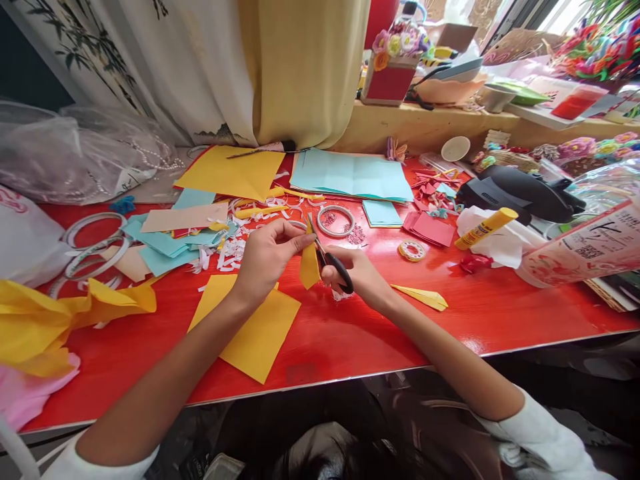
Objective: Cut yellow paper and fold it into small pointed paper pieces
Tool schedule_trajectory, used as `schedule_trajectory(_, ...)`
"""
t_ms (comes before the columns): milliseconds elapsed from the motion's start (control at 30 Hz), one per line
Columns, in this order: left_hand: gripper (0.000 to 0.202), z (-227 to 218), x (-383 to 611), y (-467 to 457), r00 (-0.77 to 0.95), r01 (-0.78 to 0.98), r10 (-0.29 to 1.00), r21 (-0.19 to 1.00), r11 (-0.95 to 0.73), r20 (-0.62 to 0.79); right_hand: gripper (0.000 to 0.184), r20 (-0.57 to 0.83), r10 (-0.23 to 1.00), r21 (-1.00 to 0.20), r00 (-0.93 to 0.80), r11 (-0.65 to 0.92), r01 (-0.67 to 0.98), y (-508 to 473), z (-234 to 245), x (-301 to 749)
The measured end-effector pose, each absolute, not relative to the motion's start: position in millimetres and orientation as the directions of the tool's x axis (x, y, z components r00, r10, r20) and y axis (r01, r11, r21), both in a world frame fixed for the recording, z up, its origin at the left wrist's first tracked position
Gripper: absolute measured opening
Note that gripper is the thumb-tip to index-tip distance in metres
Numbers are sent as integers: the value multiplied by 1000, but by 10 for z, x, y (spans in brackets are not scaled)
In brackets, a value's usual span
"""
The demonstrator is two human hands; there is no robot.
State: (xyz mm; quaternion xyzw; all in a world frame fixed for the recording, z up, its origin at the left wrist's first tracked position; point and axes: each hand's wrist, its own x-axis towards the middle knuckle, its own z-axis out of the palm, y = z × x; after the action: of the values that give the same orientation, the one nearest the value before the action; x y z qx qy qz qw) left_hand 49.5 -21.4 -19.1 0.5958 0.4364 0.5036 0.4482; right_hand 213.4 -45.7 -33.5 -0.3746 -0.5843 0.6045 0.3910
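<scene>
Between finger and thumb, my left hand (267, 257) pinches a small folded piece of yellow paper (310, 268) above the red table. My right hand (361, 270) is wrapped round black-handled scissors (341, 272), whose blades point up and left against the paper's upper edge. How far the blades are apart is hard to make out. Under my left wrist lie larger yellow sheets (265, 340). A narrow folded yellow strip (423, 297) rests on the table to the right of my right hand.
White paper shreds, blue sheets (353, 175) and a roll of tape (336, 221) lie behind my hands. White rings (97, 257) are stacked at left. A yellow glue stick (486, 228), red paper squares (430, 229) and a black tool (520, 193) sit at right.
</scene>
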Motion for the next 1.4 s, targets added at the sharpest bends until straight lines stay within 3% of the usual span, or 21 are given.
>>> schedule_trajectory(300, 22, -184, 495, -223, 112, 76, 964, 965, -250, 241, 24, 33, 918, -996, -395, 0, -84, -494, -342, 2134)
schedule_trajectory(833, 24, -178, 495, -217, 106, 47, 966, 970, -240, 235, 32, 90, 920, -991, -381, 44, -129, -503, -401, 2104)
schedule_trajectory(1200, 23, -157, 469, -197, 148, -14, 969, 980, -199, 199, 34, 77, 964, -990, -255, 44, -134, -535, -365, 2081)
schedule_trajectory(1400, 23, -77, 349, -138, 219, 52, 960, 980, -190, 175, 31, 87, 978, -995, -191, 74, -74, -467, -278, 2171)
